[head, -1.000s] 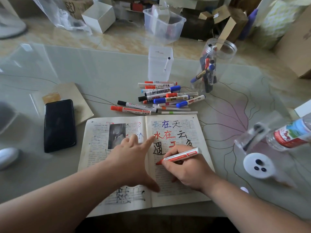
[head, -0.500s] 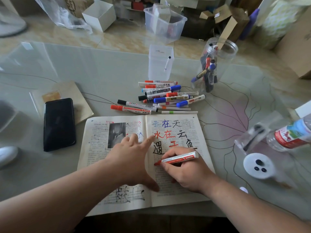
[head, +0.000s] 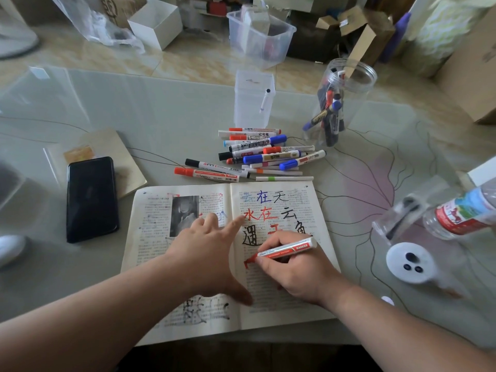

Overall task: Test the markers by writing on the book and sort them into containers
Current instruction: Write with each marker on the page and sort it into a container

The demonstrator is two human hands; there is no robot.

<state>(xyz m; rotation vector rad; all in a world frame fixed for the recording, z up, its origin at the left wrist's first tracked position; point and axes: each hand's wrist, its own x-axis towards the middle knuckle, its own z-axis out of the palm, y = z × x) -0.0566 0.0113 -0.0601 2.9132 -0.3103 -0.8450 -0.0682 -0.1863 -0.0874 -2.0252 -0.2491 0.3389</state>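
An open book point(head: 150, 253) lies at the near table edge, its right page marked with red, blue and black characters. My left hand point(head: 206, 253) presses flat across the spine with fingers spread. My right hand point(head: 292, 275) grips a red marker point(head: 284, 249) whose tip touches the right page beside a fresh red stroke. Behind the book lies a pile of several markers point(head: 257, 157). Further back stand a square clear container point(head: 253, 99) holding one pen and a round clear jar point(head: 338, 100) holding several markers.
A black phone point(head: 91, 197) rests on a notebook to the left. At the right are a tilted water bottle point(head: 461, 210), a small clear container point(head: 397, 218) and a white lid point(head: 408, 261). Boxes and a plastic tub point(head: 260, 33) crowd the floor beyond the glass table.
My right hand has shifted the red marker a little left and down the page, leaving a new red mark. My left hand stays pressed on the book.
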